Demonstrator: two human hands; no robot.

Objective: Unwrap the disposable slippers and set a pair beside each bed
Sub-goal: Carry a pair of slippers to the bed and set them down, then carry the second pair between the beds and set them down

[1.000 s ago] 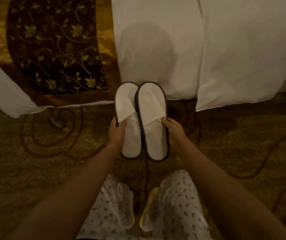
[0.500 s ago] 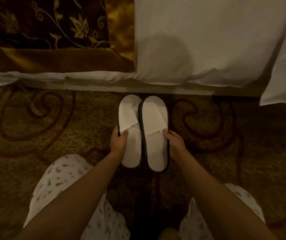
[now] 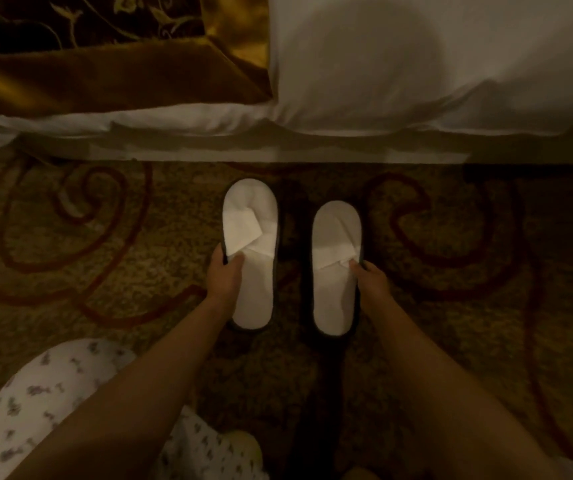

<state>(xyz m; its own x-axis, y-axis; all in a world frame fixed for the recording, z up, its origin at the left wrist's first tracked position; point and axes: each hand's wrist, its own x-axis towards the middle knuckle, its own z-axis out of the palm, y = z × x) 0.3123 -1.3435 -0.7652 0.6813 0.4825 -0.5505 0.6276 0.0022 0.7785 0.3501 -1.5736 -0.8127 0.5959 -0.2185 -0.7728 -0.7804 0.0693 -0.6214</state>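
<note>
Two white disposable slippers with dark edging lie side by side on the patterned carpet, toes pointing at the bed (image 3: 364, 77). The left slipper (image 3: 252, 278) sits a little closer to the bed than the right slipper (image 3: 335, 296), with a dark gap between them. My left hand (image 3: 224, 277) pinches the left slipper's outer edge at mid-length, thumb on the upper strap. My right hand (image 3: 370, 280) grips the right slipper's outer edge the same way. No wrapper is visible.
The bed's white duvet hangs over the base (image 3: 243, 150) just beyond the slippers. A brown and gold bed runner (image 3: 112, 74) drapes at the upper left. My knee in printed trousers (image 3: 46, 403) is at the lower left. Swirl-patterned carpet (image 3: 451, 258) surrounds everything.
The slippers have come down from in front of the duvet to the carpet and been pulled apart sideways. The view has dropped closer to the floor.
</note>
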